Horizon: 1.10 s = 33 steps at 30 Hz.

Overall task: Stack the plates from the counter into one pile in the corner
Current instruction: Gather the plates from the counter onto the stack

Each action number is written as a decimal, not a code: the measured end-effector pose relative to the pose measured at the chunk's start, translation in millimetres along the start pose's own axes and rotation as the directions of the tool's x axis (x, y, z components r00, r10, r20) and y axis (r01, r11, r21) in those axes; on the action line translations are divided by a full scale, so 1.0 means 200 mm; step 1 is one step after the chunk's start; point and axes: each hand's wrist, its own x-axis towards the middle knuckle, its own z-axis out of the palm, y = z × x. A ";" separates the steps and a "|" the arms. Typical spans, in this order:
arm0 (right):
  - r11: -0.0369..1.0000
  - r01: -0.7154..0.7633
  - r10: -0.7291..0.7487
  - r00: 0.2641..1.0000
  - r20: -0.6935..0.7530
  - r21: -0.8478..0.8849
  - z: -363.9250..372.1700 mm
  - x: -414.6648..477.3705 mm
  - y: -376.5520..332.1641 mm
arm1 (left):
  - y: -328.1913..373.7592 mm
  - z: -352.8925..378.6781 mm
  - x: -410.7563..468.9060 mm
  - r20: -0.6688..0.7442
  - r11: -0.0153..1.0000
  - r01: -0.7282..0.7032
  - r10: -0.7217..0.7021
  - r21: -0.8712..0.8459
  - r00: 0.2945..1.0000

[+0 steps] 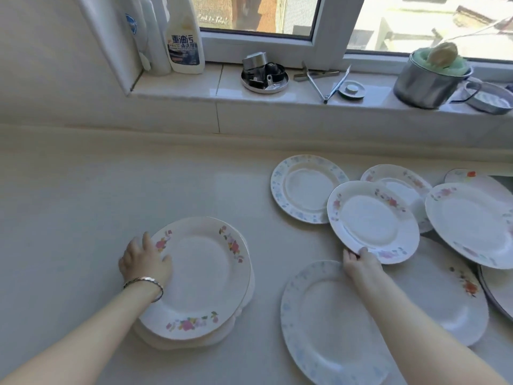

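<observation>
A pile of white plates with pink flower rims (pixel 202 276) stands on the pale counter at centre left. My left hand (pixel 145 261) rests on the pile's left rim, fingers gripping the top plate's edge. My right hand (pixel 361 263) grips the near rim of a pink-flowered plate (pixel 372 220) and holds it tilted above the counter. A blue-patterned plate (pixel 327 326) lies under my right forearm. Another blue-rimmed plate (pixel 305 187) lies further back. Several more flowered plates (pixel 472 220) overlap at the right.
The windowsill holds cleaning bottles (pixel 184 37), a round metal tin of small parts (pixel 263 76), metal tongs (pixel 327 84) and a steel pot with a sponge (pixel 427 79). The counter (pixel 97 195) runs left toward the wall corner.
</observation>
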 end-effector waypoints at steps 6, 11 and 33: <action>0.920 0.095 -0.059 0.993 0.105 -0.381 -0.10 -0.08 -0.04 | 0.27 0.00 -0.15 -0.143 0.891 -0.344 0.315 -0.295 0.938; 0.718 0.128 0.137 0.938 0.319 -0.684 -0.17 -0.31 0.05 | 0.42 -0.09 -0.24 0.387 0.663 0.124 0.265 -0.738 0.883; -0.495 0.490 0.298 0.871 0.389 -0.718 -0.18 -0.53 0.78 | -0.34 -0.18 -0.10 0.359 0.998 0.064 -0.064 0.013 0.931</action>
